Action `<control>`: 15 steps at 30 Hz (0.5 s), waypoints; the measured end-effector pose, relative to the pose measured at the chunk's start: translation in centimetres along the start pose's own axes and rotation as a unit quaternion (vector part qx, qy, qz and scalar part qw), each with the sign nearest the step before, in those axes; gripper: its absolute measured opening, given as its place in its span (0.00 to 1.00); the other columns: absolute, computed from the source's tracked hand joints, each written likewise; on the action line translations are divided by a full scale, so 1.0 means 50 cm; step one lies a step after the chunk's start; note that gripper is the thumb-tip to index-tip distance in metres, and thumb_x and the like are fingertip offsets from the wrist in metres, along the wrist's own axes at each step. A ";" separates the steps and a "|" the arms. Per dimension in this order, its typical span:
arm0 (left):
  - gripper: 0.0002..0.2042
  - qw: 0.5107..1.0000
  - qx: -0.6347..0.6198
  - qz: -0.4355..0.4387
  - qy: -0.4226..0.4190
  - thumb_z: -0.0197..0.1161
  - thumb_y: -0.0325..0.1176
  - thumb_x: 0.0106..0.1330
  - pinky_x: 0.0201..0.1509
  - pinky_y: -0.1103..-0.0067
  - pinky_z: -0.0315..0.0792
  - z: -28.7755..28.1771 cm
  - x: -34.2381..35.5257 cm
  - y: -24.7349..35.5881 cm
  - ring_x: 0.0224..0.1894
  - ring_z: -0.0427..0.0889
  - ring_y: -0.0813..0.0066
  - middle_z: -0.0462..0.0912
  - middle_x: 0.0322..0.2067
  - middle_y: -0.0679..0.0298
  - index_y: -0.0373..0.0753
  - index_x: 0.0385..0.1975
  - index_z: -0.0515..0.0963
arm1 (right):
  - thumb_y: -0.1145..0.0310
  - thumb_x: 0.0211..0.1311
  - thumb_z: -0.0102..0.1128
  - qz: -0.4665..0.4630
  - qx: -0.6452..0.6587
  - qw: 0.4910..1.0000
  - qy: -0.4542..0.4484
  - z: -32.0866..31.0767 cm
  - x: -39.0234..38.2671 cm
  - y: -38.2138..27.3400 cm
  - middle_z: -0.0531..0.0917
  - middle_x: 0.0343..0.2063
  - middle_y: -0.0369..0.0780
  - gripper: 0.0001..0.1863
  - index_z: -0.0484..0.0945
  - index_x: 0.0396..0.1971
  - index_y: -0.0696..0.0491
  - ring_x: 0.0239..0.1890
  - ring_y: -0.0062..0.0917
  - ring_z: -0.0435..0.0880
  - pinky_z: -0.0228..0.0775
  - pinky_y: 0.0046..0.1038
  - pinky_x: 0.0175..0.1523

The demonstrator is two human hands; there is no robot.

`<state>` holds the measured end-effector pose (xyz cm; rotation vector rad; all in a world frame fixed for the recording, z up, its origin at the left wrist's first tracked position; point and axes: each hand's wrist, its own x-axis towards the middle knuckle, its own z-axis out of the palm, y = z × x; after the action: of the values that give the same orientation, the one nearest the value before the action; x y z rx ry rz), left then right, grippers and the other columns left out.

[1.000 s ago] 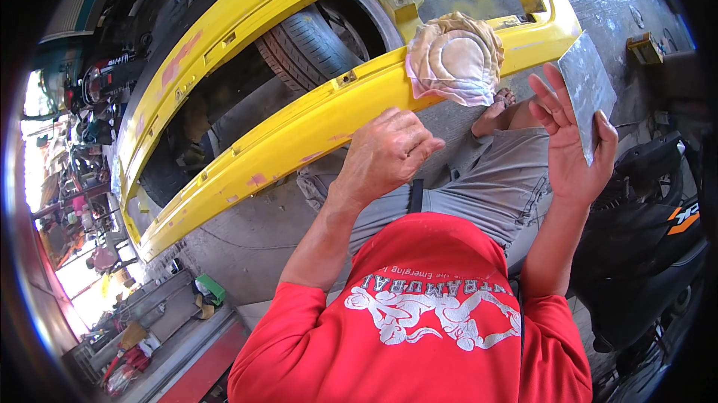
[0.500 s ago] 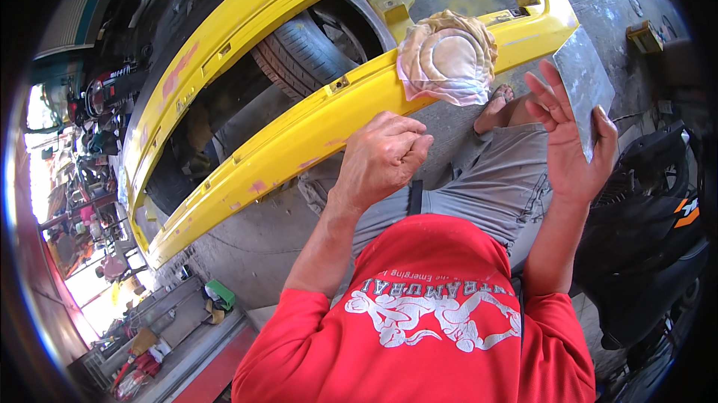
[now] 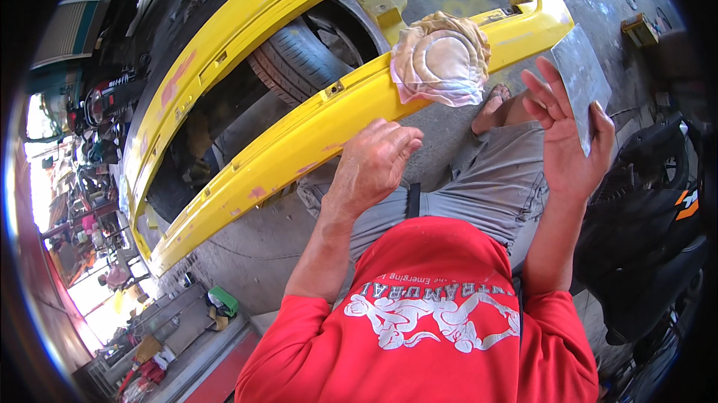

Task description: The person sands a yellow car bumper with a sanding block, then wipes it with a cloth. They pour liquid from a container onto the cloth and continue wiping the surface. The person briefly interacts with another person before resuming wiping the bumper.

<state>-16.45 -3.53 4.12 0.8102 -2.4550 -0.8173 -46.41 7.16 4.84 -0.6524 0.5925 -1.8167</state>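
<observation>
One yellow bumper (image 3: 299, 133) before you, one tyre (image 3: 299, 62) showing through its opening.
One crumpled cloth (image 3: 441, 62) lies over the bumper's near bar — your right hand (image 3: 572, 152) grasps one metal sheet (image 3: 583, 89), fingers partly spread; your left hand (image 3: 374, 163), near the bar, is curled, its inside hidden.

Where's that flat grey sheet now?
Toward the right of the head view, the grey sheet is in the right hand, just right of the yellow frame.
</observation>
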 end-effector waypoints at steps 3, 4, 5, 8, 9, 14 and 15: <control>0.07 0.999 -0.034 0.015 0.001 0.73 0.30 0.68 0.41 0.67 0.77 0.012 -0.006 0.003 0.35 0.85 0.59 0.88 0.33 0.59 0.37 0.42 0.87 | 0.49 0.80 0.29 -0.005 -0.014 1.000 0.019 -0.003 0.002 -0.002 0.72 0.74 0.53 0.37 0.73 0.73 0.56 0.73 0.52 0.74 0.66 0.45 0.74; 0.06 0.999 -0.040 0.012 -0.003 0.73 0.29 0.67 0.40 0.68 0.77 0.014 -0.009 0.005 0.34 0.86 0.60 0.89 0.32 0.59 0.37 0.40 0.88 | 0.49 0.80 0.30 -0.010 -0.019 1.000 0.015 -0.005 0.002 -0.004 0.72 0.74 0.53 0.36 0.74 0.73 0.56 0.73 0.52 0.74 0.67 0.45 0.73; 0.05 0.999 -0.047 0.001 -0.002 0.74 0.29 0.67 0.39 0.70 0.77 0.014 -0.012 0.008 0.33 0.86 0.62 0.89 0.31 0.60 0.37 0.39 0.88 | 0.49 0.80 0.30 -0.014 -0.024 1.000 0.011 -0.008 0.003 -0.005 0.72 0.74 0.53 0.36 0.74 0.73 0.55 0.72 0.52 0.75 0.68 0.45 0.73; 0.03 0.998 -0.057 0.003 -0.009 0.75 0.28 0.65 0.36 0.72 0.76 0.003 -0.016 0.016 0.29 0.85 0.65 0.88 0.26 0.62 0.37 0.32 0.88 | 0.49 0.80 0.31 -0.029 -0.033 0.999 0.017 -0.015 0.003 -0.013 0.73 0.73 0.52 0.35 0.74 0.73 0.53 0.71 0.52 0.77 0.70 0.44 0.72; 0.04 0.998 -0.057 0.007 -0.011 0.76 0.29 0.65 0.35 0.73 0.76 -0.003 -0.015 0.018 0.27 0.84 0.65 0.87 0.24 0.62 0.38 0.29 0.88 | 0.49 0.80 0.31 -0.032 -0.032 0.999 0.020 -0.016 0.003 -0.015 0.73 0.73 0.52 0.35 0.74 0.73 0.53 0.71 0.52 0.77 0.70 0.44 0.72; 0.11 0.998 0.042 -0.007 -0.053 0.74 0.32 0.67 0.35 0.73 0.76 -0.008 -0.003 0.020 0.27 0.83 0.63 0.83 0.20 0.63 0.38 0.22 0.84 | 0.50 0.79 0.31 -0.033 -0.028 0.999 0.031 -0.017 -0.002 -0.025 0.74 0.73 0.53 0.35 0.75 0.73 0.53 0.71 0.51 0.77 0.70 0.44 0.72; 0.12 0.998 0.047 -0.010 -0.051 0.74 0.32 0.68 0.36 0.73 0.76 0.000 0.000 0.019 0.27 0.83 0.61 0.82 0.19 0.63 0.37 0.22 0.83 | 0.50 0.79 0.31 -0.031 -0.030 0.998 0.035 -0.018 -0.005 -0.026 0.74 0.73 0.53 0.35 0.75 0.73 0.53 0.71 0.51 0.77 0.70 0.44 0.71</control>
<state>-16.81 -2.90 4.75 0.8469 -2.5969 -0.7717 -47.84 7.86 5.01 -0.6559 0.6811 -1.8913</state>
